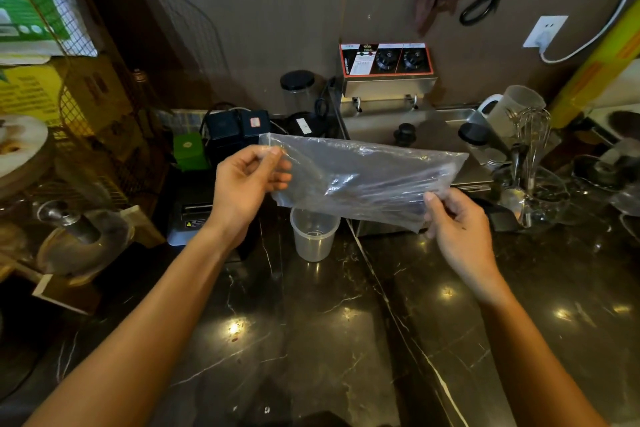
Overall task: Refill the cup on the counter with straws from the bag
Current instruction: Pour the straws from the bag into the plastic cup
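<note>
A clear plastic bag (363,173) with dark straws (398,189) lying inside it hangs level over the counter. My left hand (247,184) pinches the bag's upper left corner. At the lower right end, my right hand (457,229) grips the bag where the straws bunch up. A translucent plastic cup (313,236) stands upright on the black marble counter (311,340), just under the bag's lower edge. The cup looks empty.
A steel fryer (388,80) with two dials stands behind the bag. Whisks in a glass (533,156) and a white jug (509,107) are at the right. Black boxes (235,132), a green tin (188,149) and wire racks crowd the left.
</note>
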`<move>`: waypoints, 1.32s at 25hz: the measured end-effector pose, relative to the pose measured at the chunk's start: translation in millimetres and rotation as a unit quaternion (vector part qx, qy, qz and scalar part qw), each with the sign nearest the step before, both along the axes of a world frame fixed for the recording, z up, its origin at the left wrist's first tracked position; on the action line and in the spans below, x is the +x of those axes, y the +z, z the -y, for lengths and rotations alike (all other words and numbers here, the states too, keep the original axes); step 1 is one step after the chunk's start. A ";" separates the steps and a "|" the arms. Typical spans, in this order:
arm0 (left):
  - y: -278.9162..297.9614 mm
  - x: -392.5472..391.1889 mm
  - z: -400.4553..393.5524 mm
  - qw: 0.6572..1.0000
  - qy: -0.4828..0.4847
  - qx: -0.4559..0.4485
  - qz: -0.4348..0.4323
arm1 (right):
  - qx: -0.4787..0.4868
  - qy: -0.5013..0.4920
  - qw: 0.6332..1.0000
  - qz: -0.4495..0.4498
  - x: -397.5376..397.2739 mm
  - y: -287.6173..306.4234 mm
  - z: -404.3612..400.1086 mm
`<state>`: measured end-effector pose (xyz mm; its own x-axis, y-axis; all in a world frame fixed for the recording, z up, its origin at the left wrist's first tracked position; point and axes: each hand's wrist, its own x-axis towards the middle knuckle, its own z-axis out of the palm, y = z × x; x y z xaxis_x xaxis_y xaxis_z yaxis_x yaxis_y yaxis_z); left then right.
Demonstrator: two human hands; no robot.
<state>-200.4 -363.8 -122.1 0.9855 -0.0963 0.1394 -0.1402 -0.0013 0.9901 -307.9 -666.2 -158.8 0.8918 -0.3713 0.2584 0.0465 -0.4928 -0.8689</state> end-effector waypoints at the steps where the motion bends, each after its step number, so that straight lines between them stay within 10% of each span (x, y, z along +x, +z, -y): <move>1: -1.8 -0.3 -0.4 1.000 -0.002 -0.004 -0.001 | -0.008 -0.005 1.000 0.004 2.7 4.4 1.8; 33: -81.6 -11.3 -4.1 0.974 0.031 -0.105 -0.200 | -0.249 0.048 0.967 0.020 91.1 96.2 -12.2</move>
<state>-211.7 -359.8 -203.7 0.9679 -0.0466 -0.2471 0.2513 0.2107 0.9447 -216.8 -654.0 -62.7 0.9014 -0.1078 0.4193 0.1417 -0.8417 -0.5210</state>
